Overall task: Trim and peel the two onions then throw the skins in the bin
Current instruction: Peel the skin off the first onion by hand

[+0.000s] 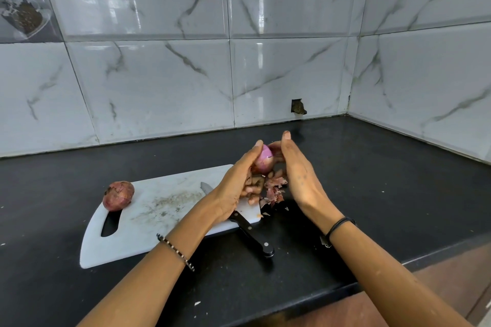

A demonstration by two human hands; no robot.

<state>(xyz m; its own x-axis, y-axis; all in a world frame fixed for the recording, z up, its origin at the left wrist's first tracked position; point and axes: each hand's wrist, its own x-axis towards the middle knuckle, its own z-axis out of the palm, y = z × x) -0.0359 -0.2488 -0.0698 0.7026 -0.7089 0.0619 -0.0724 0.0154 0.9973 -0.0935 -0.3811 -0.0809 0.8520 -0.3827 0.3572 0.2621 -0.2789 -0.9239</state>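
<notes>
A pale pink onion is gripped by the left hand, fingers curled beneath it, and clasped on its far side by the curled fingers of the right hand, above the right end of a white cutting board. Loose skins are heaped just below. A knife is laid under the left wrist. A second onion, unpeeled, is set at the board's left end

Nothing legible anywhere: no lettering, label, brand mark, number or sign to be read.
</notes>
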